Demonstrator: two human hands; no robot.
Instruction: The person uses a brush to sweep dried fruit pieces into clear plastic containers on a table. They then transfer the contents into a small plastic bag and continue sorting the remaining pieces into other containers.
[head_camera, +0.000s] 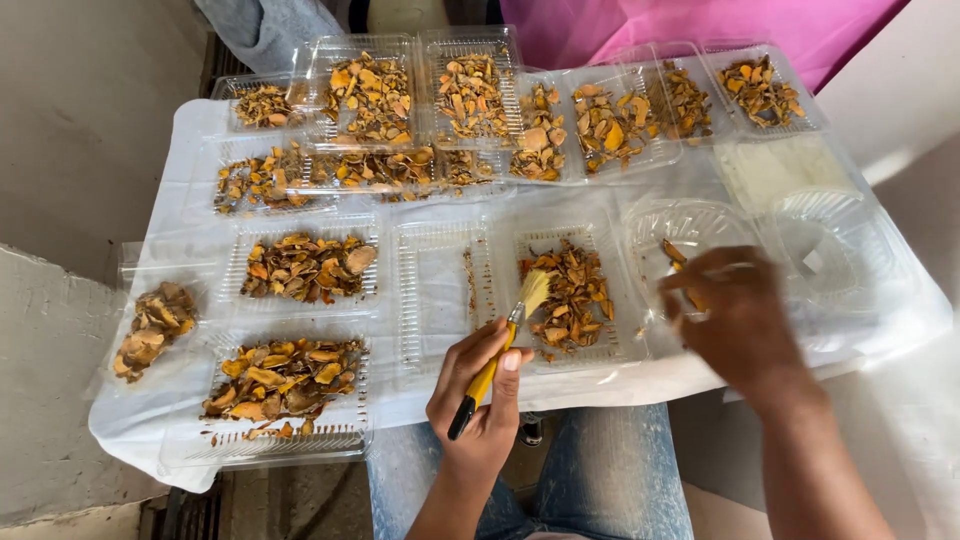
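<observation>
Left hand (480, 395) gripping yellow brush (497, 357) tight, bristles on tray of dried slices (570, 295) just ahead; right hand (735, 320) pinching orange piece (690, 295) over clear round container (690, 235).

Single view only; head-worn camera looks steeply down and forward over person's lap onto white-covered table (180, 130); close range, hands and forearms fill lower frame; far table edge near top; grey floor visible left and right; no second view to share scene.
</observation>
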